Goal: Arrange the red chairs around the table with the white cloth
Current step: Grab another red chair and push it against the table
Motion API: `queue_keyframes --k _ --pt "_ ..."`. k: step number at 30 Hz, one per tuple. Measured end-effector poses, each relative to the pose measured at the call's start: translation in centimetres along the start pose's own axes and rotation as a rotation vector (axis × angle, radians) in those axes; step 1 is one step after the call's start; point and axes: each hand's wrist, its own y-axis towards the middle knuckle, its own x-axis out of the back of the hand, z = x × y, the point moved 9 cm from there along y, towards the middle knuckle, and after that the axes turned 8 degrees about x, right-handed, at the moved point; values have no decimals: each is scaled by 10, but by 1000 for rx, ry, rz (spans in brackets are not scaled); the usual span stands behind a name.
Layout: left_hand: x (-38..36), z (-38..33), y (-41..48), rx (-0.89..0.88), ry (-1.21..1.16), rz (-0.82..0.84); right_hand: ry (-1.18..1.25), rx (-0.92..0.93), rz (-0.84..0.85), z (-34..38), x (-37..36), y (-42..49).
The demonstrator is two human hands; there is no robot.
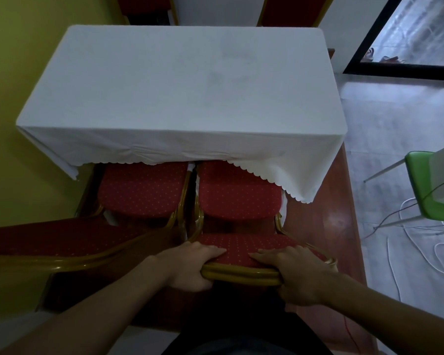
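The table (180, 80) fills most of what we see. It is long and rectangular, and its white cloth (164, 147) hangs over the near edge in a scalloped hem. A yellow-green wall (10, 98) runs along its left end. Pale floor tiles (385, 119) spread to the right, and a strip of reddish wood floor (326, 219) lies under the near side.

Four red chairs show. Two stand at the far side of the table, the far left chair (144, 3) and the far right chair (290, 8), both cut off by the top of the view. On our side, the near left chair (141, 190) has its seat partly under the cloth hem, with its backrest stretching out toward the left. Just beside it, the near right chair (239, 193) is also pushed in so that the cloth drapes over the front of its seat (the gold frames of the two look almost touching, though we cannot tell for sure).

A green chair (426, 185) with thin metal legs stands well apart on the tiles to the right.

Our left hand (190, 267) and right hand (297, 275) both grip the top of the near right chair's backrest. The fingers lie over the red padding and the thumbs wrap under the gold rail, one hand at each end.

White cables (405, 242) loop on the tiles near the green chair.
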Motion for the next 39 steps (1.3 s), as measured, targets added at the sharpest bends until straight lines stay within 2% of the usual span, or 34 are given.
queue_keyframes --k 8,17,28,39 --pt "-10 8 -3 -2 44 -1 38 35 -50 7 -5 0" --pt "-17 16 -17 13 58 17 40 55 -26 24 -20 3" --pt "-20 22 -14 40 53 21 85 58 -112 12 -17 0" --pt "-18 30 -12 48 40 -9 41 76 -53 -6 -20 -3"
